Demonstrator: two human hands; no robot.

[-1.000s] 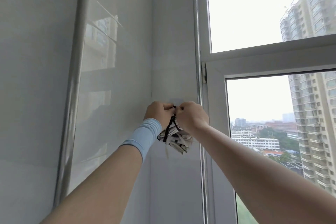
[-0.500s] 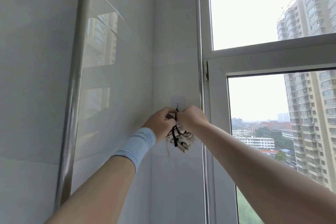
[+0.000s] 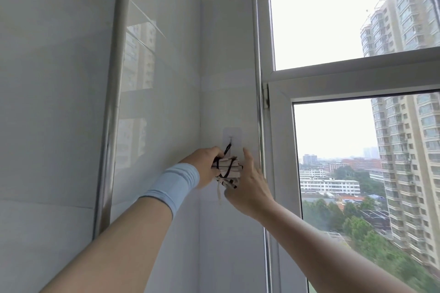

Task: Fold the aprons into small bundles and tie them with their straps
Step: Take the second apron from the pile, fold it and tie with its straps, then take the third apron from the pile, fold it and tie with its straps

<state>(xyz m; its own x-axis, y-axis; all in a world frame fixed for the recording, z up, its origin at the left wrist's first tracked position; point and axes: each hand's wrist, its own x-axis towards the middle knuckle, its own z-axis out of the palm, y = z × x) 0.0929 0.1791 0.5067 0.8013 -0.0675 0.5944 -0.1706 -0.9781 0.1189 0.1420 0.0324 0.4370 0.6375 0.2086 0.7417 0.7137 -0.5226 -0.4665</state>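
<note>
A small folded apron bundle [image 3: 228, 169], beige with dark lines, is wrapped in a black strap. The strap's loop [image 3: 227, 148] runs up to a small hook on a clear adhesive plate [image 3: 232, 137] on the white wall. My left hand [image 3: 205, 164], with a light blue wrist sleeve, grips the bundle's left side with curled fingers. On the bundle's right and underside lies my right hand [image 3: 247, 182], thumb pointing up and fingers cupped beneath. A pale cord end dangles below the bundle.
A vertical metal pipe [image 3: 112, 102] runs down the glossy tiled wall at the left. A white-framed window [image 3: 281, 126] stands right beside the hook, with a thin metal pipe [image 3: 258, 78] along its frame. Tall buildings show outside.
Both hands pinched the strap at the hook earlier. Now the loop hangs on the hook, and my hands have dropped to the bundle, the right one opening out beside it.
</note>
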